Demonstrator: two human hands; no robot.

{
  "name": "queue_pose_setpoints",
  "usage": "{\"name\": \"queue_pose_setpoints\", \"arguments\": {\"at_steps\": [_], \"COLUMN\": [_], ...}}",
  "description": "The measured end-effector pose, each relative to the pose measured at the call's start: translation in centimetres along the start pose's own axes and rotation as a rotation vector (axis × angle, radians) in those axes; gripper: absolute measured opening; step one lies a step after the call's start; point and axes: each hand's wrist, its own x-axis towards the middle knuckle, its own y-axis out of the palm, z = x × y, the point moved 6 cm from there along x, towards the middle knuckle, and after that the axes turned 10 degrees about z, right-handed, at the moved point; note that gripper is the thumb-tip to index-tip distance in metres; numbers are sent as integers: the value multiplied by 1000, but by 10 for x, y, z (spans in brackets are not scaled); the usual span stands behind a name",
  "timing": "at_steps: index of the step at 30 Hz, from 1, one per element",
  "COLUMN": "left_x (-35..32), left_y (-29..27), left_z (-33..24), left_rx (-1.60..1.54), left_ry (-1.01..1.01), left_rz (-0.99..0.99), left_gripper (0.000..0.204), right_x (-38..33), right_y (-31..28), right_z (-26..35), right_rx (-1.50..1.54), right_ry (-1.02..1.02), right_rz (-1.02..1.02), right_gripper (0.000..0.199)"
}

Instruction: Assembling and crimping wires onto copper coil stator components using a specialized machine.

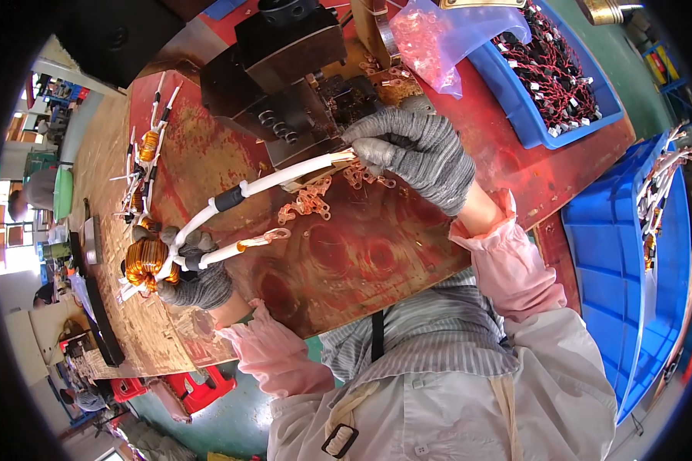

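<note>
My left hand (pixel 196 280), in a grey knit glove, is closed around a copper-wound toroidal coil (pixel 147 261) with thick white-sleeved leads. One lead (pixel 281 178), banded with black tape, stretches up to the right. Its bare copper end is pinched between the gloved fingertips of my right hand (pixel 419 150), just in front of a dark metal press (pixel 292 84). Whether a terminal sits in that pinch is hidden. A shorter lead (pixel 234 250) points right and carries a copper lug (pixel 277 234) at its tip. Loose copper lugs (pixel 307 201) lie in a pile below the press.
More coils with white leads (pixel 148 146) lie on the worn table at left. A clear bag of copper pieces (pixel 423 46) and a blue tray of red-black wired parts (pixel 546 134) stand at back right. A blue bin (pixel 603 261) with finished-looking leads is at right.
</note>
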Motion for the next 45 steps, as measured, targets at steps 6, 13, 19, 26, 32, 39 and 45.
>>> {"name": "queue_pose_setpoints", "arguments": {"at_steps": [6, 13, 19, 26, 32, 39, 45], "left_x": [-3, 0, -3, -4, -6, -4, -3], "left_y": [-2, 1, -1, -5, -9, -5, -3], "left_z": [-2, 1, -1, -5, -9, -5, -4], "left_rx": [50, -86, 8, -31, 39, 22, 1], "left_ry": [20, 7, 29, 91, 86, 68, 12], "left_rz": [-118, -16, -125, -120, -140, -122, -33], "left_gripper": [76, 70, 76, 74, 75, 74, 74], "right_x": [-2, -11, -20, -22, -22, -23, -18], "right_y": [2, 4, 15, 19, 20, 23, 20], "right_z": [25, -3, -18, -19, -19, -17, -19], "right_rx": [-562, -171, 238, 390, 405, 574, 568], "right_ry": [-239, -96, 86, 104, 133, 171, 234], "right_rz": [-98, -181, -176, -209, -213, -223, -92], "right_gripper": [16, 18, 20, 20, 20, 20, 21]}}
